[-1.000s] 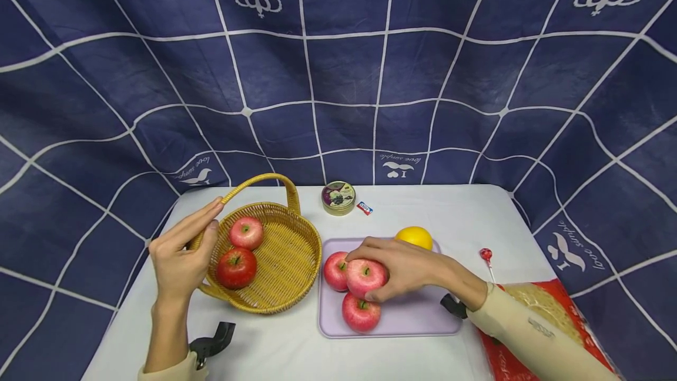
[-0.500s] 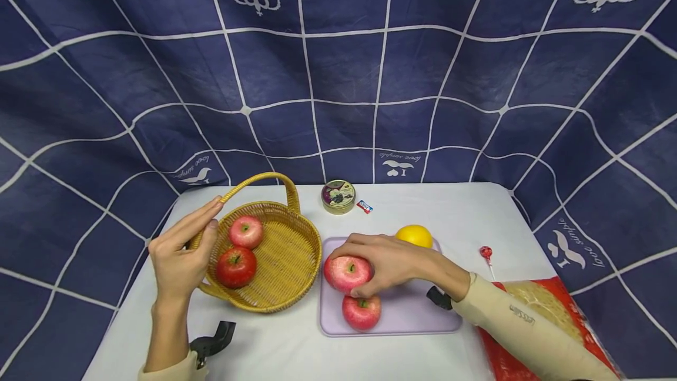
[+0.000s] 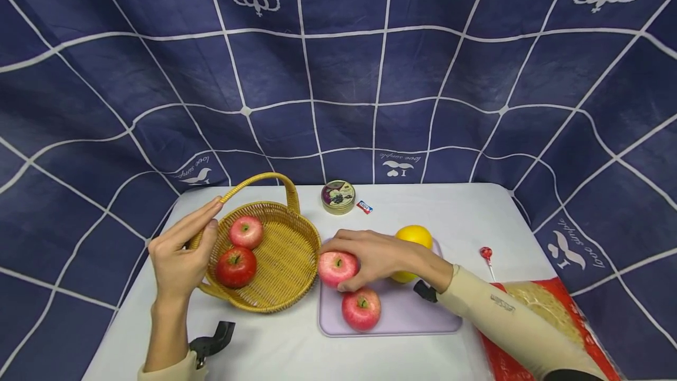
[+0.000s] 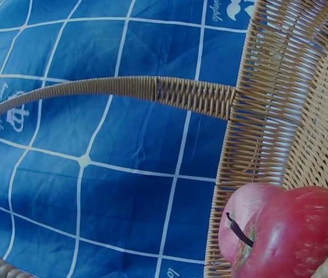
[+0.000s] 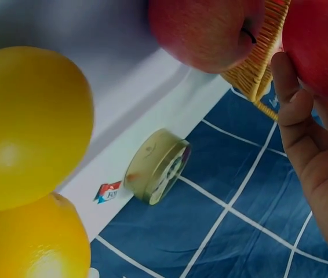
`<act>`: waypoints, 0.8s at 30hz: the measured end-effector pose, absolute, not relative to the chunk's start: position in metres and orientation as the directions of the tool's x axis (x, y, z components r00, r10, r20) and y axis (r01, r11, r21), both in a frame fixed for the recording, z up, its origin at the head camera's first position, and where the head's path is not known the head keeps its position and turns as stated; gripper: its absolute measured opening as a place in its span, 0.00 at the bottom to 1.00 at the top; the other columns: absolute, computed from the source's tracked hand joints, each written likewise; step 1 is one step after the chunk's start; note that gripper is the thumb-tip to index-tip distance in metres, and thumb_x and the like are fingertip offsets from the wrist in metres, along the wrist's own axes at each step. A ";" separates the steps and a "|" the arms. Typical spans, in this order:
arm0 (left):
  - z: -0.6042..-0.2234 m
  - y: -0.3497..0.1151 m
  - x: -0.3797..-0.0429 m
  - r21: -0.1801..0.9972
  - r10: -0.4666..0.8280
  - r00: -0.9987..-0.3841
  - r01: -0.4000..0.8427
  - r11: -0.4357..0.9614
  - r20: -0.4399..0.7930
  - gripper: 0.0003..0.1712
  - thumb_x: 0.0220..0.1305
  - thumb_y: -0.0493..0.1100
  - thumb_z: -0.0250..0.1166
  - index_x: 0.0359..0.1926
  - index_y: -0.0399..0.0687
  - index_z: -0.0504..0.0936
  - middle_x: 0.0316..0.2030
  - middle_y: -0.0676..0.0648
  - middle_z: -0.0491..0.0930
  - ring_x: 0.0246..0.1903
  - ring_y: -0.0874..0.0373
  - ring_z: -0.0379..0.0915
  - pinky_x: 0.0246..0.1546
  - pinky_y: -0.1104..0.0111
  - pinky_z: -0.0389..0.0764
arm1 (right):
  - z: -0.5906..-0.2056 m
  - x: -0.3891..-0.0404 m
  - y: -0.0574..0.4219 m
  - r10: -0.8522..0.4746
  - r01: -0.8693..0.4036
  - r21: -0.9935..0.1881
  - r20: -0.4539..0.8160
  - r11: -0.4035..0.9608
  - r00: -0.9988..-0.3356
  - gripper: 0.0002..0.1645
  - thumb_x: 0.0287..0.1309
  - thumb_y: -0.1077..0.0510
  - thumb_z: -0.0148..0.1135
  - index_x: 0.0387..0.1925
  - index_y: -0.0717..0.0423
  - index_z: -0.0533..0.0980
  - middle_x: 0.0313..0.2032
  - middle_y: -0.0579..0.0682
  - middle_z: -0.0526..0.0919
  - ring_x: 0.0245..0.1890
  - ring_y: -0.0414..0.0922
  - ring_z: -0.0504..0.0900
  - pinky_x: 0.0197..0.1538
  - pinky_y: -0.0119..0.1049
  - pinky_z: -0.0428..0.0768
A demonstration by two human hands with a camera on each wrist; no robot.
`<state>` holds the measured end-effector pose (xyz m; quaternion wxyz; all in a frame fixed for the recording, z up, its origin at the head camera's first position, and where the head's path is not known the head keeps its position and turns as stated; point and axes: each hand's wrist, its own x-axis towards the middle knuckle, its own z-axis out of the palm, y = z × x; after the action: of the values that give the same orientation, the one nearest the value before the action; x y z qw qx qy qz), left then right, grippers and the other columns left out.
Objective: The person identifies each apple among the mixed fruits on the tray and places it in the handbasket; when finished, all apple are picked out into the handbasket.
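My left hand (image 3: 182,251) grips the handle (image 3: 259,177) of a yellow wicker basket (image 3: 285,263) at the left of the table. Two apples lie in the basket: a pink one (image 3: 245,232) and a deeper red one (image 3: 236,267) in front of it. Over the left side of the lilac tray (image 3: 412,322), close to the basket's rim, my right hand (image 3: 365,254) holds a pink-red apple (image 3: 337,268) between thumb and fingers. Another apple (image 3: 361,309) sits on the tray just in front of that hand. In the right wrist view, fingertips (image 5: 283,69) touch the held apple's side.
Two yellow fruits (image 3: 414,235) lie at the tray's back, partly behind my right wrist. Beyond stand a round tin (image 3: 338,197) and a small red-blue wrapped sweet (image 3: 364,207). At right are a lollipop (image 3: 486,253) and a red packet (image 3: 550,304) under my forearm.
My right hand has carried its apple leftward across the tray towards the basket, covering the apple behind it. The second yellow fruit has come into sight. My left hand stays put.
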<state>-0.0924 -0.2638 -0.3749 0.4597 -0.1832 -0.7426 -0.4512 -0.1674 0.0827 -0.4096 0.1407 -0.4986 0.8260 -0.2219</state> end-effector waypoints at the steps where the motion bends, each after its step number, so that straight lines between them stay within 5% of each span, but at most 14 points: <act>1: -0.374 -0.263 -0.092 0.501 -0.144 -0.509 0.689 0.524 0.849 0.13 0.57 0.24 0.65 0.44 0.29 0.87 0.47 0.37 0.87 0.50 0.54 0.85 0.56 0.72 0.80 | -0.410 -0.169 0.081 -0.887 -0.763 -0.506 -0.007 0.402 -0.463 0.41 0.48 0.33 0.71 0.65 0.26 0.71 0.51 0.28 0.74 0.47 0.29 0.75 0.53 0.30 0.78; 24: -0.377 -0.265 -0.093 0.510 -0.146 -0.518 0.680 0.527 0.843 0.14 0.57 0.24 0.66 0.45 0.29 0.87 0.47 0.37 0.86 0.51 0.55 0.84 0.56 0.73 0.80 | -0.410 -0.186 0.049 -0.902 -0.781 -0.500 0.000 0.374 -0.432 0.40 0.47 0.36 0.73 0.64 0.28 0.72 0.49 0.32 0.74 0.47 0.29 0.75 0.53 0.26 0.77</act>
<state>-0.0927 -0.2653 -0.3766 0.4568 -0.1793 -0.7450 -0.4519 -0.1857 0.0494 -0.4097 0.1376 -0.5150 0.8173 -0.2189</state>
